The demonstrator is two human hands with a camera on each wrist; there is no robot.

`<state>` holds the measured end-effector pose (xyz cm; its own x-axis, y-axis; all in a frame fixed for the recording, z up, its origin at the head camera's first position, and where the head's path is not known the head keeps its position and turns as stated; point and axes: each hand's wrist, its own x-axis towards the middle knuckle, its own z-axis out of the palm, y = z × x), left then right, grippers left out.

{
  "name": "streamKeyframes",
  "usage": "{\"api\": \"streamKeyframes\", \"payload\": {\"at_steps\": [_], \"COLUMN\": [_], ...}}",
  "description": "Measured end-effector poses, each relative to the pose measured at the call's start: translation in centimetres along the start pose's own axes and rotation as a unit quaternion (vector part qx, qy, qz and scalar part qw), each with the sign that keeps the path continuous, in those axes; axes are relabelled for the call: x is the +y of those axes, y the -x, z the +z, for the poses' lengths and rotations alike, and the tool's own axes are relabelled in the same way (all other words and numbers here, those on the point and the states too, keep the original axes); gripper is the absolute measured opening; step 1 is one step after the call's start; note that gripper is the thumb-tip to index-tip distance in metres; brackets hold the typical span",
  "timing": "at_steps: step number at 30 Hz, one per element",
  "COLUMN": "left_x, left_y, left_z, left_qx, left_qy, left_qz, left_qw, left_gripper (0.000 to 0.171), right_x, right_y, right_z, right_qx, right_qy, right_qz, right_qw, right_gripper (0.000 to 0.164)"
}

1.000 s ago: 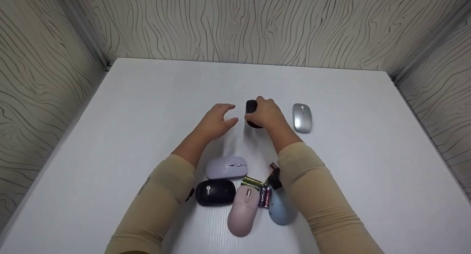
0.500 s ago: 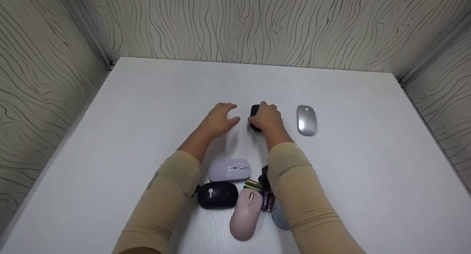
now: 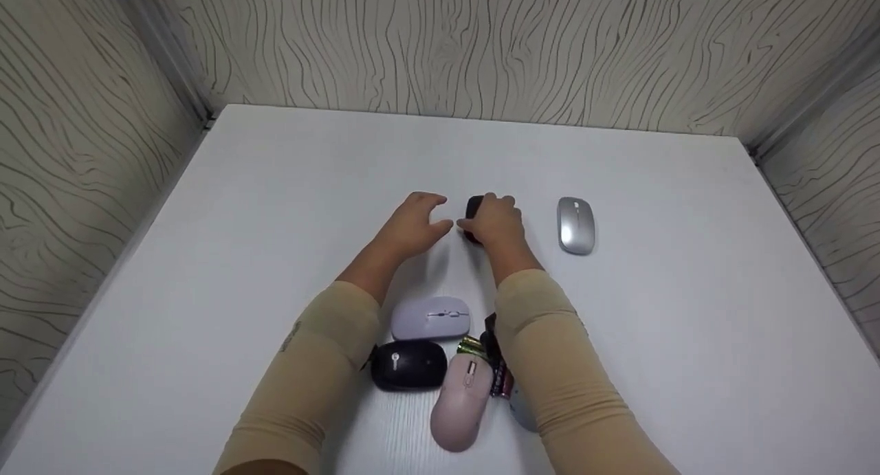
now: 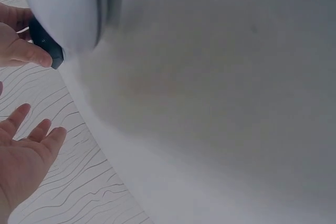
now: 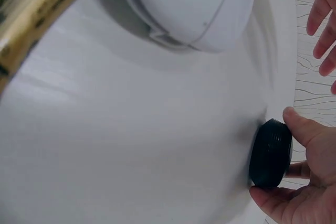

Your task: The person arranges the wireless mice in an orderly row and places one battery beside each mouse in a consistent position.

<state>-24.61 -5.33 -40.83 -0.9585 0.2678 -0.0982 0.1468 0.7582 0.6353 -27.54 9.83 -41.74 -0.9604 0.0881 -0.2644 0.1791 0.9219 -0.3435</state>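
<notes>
My right hand (image 3: 496, 221) grips a black computer mouse (image 3: 472, 208) near the middle of the white table. In the right wrist view the thumb and fingers hold this mouse (image 5: 271, 153) by its ends, close to the tabletop; whether it touches cannot be told. Just left of it is my left hand (image 3: 411, 229), its fingers spread and holding nothing, thumb near the right thumb. To the right lies a silver mouse (image 3: 576, 226). Nearer me are a lilac mouse (image 3: 427, 318), another black mouse (image 3: 408, 366) and a pink mouse (image 3: 459, 406).
Gold-green batteries (image 3: 471, 346) and dark red batteries (image 3: 502, 384) lie beside the pink mouse. A blue mouse (image 3: 522, 410) is partly hidden under the right sleeve (image 3: 577, 392). A wood-patterned panel (image 3: 440, 49) stands behind the table.
My right hand has shifted slightly left and nearer me with the black mouse, farther from the silver mouse. The gap between the thumbs has narrowed. The head view has shifted a little.
</notes>
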Motion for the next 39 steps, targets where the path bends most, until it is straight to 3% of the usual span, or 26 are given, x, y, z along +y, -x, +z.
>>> {"api": "streamKeyframes", "payload": {"at_steps": [11,23,32,39], "left_x": [0.2,0.4,-0.2,0.0], "left_y": [0.0,-0.3,-0.1,0.3], "left_z": [0.2,0.2,-0.3,-1.3], "left_qx": [-0.001,-0.006,-0.007,-0.006], "left_qy": [-0.002,-0.006,0.008,0.009], "left_qz": [0.000,-0.003,-0.014,-0.004], "left_qw": [1.0000,1.0000,0.9998,0.9999], "left_gripper": [0.049,0.050,0.050,0.051], "right_x": [0.1,0.9,1.2,1.6], "right_y": [0.0,0.0,0.4,1.6], "right_z": [-0.2,-0.6,-2.4,-4.7], "right_qx": [0.000,-0.004,0.000,-0.009], "right_qy": [-0.009,-0.007,0.024,0.021], "right_qz": [-0.002,0.003,-0.039,-0.072], "right_qw": [1.000,1.000,0.999,0.997], "right_gripper": [0.068,0.075,0.078,0.079]}}
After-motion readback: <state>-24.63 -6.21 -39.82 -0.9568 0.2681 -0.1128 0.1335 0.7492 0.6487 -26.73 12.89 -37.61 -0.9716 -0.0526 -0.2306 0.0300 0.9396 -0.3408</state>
